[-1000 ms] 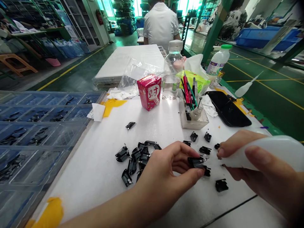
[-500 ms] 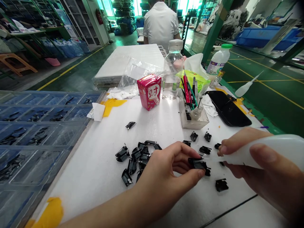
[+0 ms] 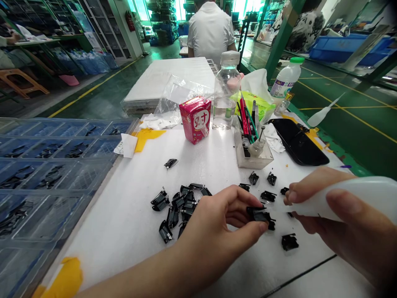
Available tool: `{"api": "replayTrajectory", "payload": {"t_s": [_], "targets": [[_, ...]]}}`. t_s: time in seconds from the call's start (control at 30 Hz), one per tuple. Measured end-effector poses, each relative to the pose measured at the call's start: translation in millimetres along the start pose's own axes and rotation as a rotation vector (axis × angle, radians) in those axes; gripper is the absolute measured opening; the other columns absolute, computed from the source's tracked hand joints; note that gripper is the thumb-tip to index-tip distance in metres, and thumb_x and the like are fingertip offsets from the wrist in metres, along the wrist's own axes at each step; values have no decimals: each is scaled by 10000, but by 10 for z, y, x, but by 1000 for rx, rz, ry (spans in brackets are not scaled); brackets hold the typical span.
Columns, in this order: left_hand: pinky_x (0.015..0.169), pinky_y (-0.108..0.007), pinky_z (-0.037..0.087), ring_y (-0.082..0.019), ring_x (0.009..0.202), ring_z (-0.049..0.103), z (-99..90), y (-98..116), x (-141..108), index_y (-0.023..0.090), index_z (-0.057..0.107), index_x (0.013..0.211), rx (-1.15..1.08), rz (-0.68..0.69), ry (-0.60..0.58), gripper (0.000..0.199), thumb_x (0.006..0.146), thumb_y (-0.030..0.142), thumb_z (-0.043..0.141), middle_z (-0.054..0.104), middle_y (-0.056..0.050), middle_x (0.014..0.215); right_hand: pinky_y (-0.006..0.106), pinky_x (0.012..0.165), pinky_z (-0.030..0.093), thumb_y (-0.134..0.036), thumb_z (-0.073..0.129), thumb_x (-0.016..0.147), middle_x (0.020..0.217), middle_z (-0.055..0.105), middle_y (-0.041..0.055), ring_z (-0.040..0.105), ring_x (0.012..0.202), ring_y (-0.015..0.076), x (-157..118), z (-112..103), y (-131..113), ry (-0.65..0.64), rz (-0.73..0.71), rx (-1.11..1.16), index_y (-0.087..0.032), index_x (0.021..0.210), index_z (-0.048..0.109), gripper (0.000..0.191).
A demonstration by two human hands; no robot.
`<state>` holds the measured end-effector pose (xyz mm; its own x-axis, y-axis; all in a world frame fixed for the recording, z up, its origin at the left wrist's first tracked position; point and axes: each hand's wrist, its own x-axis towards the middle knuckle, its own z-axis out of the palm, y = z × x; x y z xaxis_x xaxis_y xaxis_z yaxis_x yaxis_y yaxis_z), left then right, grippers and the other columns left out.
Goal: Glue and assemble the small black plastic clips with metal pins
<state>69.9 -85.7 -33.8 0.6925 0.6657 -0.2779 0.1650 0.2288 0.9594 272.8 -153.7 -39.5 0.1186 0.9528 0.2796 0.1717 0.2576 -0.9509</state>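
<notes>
Between the thumb and fingers of my left hand [image 3: 223, 227] is a small black plastic part [image 3: 258, 213]. My right hand [image 3: 347, 215] is wrapped round a white squeeze bottle [image 3: 369, 192], whose thin nozzle points left at the black part. Whether the tip touches the part is hard to see. A pile of similar black parts [image 3: 186, 200] lies left of my left hand, partly hidden behind it. More black parts, one of them near the front [image 3: 289, 242], lie spread around and beneath my hands.
Clear compartment trays [image 3: 65, 178] with black parts fill the left. Behind my hands stand a red carton [image 3: 195, 120], a clear bottle [image 3: 223, 99] and a pen holder [image 3: 254, 159]. A black phone-like object [image 3: 299, 142] lies at right. A person in white [image 3: 211, 31] sits ahead.
Both hands keep nearly the same place and hold. At the far left edge, a person's hand and sleeve have come into view over a table.
</notes>
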Motion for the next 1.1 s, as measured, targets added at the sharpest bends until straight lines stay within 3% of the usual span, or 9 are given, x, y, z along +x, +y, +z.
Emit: {"api": "replayTrajectory", "payload": {"t_s": [0.43,0.73,0.9,1.1], "targets": [[736,-295,499,-145,737,624,-7,18,-10,187,647,970,-9,-7,-11,186,828,232,758,689,2,807,253,349,452,-529,591,957,607,629,41,560,436,164,-34,-56,17,6,86,0,-258,868,783,344],[715,-268,477,-126,723,602,1,28,-5,189,642,954,-23,-7,-8,181,831,232,767,646,31,760,247,324,442,-515,635,911,601,629,44,566,418,167,53,-33,-51,51,33,-25,-285,751,792,321],[696,-265,465,-122,692,573,-15,33,11,193,647,955,-12,-19,-3,197,818,240,780,591,53,700,269,272,368,-492,625,873,488,551,39,499,340,180,47,-112,-20,48,113,-14,-281,733,781,297],[703,-266,468,-122,694,576,-15,26,-18,194,648,949,-14,-22,3,184,825,244,774,604,48,712,273,281,354,-538,626,847,525,574,60,529,374,192,5,-168,33,102,174,-39,-258,700,765,346]]}}
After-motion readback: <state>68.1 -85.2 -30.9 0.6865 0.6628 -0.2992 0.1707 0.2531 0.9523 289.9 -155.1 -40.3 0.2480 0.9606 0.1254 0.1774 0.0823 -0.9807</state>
